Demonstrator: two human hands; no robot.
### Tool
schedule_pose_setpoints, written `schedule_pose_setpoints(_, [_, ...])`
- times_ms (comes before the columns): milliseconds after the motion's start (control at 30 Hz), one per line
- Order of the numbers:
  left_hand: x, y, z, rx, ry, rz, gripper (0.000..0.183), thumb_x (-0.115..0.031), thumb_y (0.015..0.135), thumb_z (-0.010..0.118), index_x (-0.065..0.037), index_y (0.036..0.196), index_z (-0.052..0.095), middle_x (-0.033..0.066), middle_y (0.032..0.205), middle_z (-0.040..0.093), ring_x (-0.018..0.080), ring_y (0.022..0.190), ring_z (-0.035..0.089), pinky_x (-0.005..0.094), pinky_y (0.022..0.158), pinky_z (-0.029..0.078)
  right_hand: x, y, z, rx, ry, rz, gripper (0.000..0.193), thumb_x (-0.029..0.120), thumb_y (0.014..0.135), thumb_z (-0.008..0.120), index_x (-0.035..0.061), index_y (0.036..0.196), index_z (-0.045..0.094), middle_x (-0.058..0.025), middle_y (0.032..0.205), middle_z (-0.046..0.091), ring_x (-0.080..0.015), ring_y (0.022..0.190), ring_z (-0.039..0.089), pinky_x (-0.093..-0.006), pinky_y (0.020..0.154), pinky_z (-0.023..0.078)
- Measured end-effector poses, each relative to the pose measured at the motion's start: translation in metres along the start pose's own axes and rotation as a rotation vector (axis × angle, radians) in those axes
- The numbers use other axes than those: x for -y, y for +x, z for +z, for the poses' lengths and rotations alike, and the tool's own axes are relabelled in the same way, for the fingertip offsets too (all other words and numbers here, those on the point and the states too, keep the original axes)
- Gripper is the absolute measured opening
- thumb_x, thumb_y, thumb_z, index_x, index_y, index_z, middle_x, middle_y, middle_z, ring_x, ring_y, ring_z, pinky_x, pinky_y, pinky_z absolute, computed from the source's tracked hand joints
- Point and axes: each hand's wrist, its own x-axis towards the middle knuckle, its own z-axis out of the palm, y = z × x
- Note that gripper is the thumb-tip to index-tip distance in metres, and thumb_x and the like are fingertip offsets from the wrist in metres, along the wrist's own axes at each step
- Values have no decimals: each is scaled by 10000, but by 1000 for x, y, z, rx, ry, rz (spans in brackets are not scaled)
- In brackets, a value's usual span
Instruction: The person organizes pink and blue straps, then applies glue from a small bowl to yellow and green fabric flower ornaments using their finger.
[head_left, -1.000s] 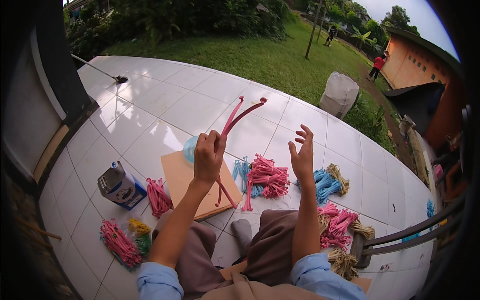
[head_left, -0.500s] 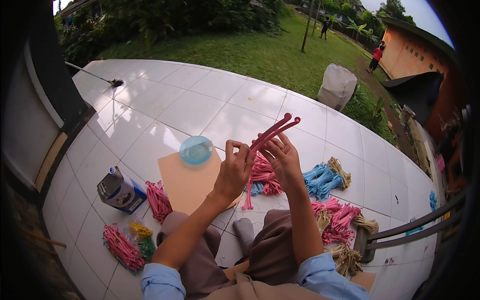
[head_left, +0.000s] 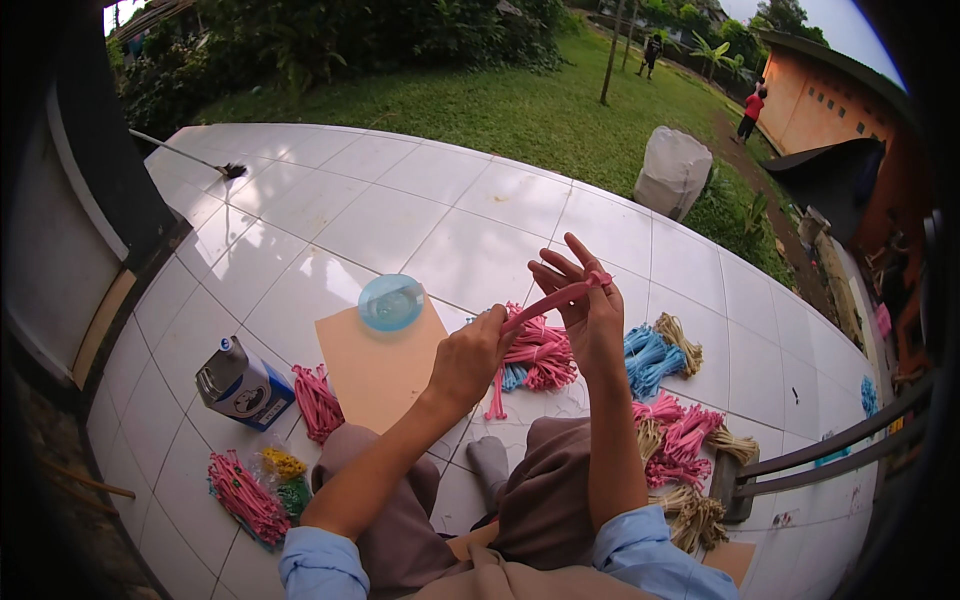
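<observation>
My left hand (head_left: 468, 358) is closed round the lower part of a pair of long, soft pink strips (head_left: 545, 303) with knobbed ends. From that fist the strips slant up to my right hand (head_left: 592, 312), where the thumb presses their upper ends against the hand. The other fingers of my right hand are stretched up and apart. Just below and behind both hands, a tied heap of similar pink strips (head_left: 540, 357) lies on the floor. A bundle of blue strips (head_left: 655, 352) sits right of my right wrist.
A clear blue bowl (head_left: 391, 302) rests on a tan sheet (head_left: 365, 365) at the left. Beyond it stand a blue-and-white can (head_left: 247, 392) and more pink strips (head_left: 248, 498). Pink and beige bundles (head_left: 690, 515) lie beside a dark wooden rail (head_left: 830, 455). A white sack (head_left: 673, 172) stands by the grass.
My right hand has risen and turned, its thumb now on the strips' upper ends, which stood free above the hands before. My left hand has barely moved.
</observation>
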Motion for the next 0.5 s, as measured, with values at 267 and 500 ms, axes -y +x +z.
schedule_pose_setpoints(267, [-5, 0, 4, 145, 135, 25, 268, -298, 931, 483, -37, 880, 451, 164, 568, 560, 375, 550, 582, 457, 466, 436, 3, 5, -17, 33, 204, 44, 469, 219, 979, 330, -55, 1354, 266, -253, 1295, 429, -355, 1179, 479, -402, 1017, 395])
schedule_pose_setpoints(500, [4, -2, 2, 216, -79, -177, 320, -318, 964, 410, -11, 917, 490, 168, 589, 569, 365, 546, 579, 437, 490, 427, -8, 1, -1, 132, 336, 79, 628, 60, 829, 430, -13, 1399, 178, -209, 1391, 325, -304, 1290, 349, -372, 1070, 292])
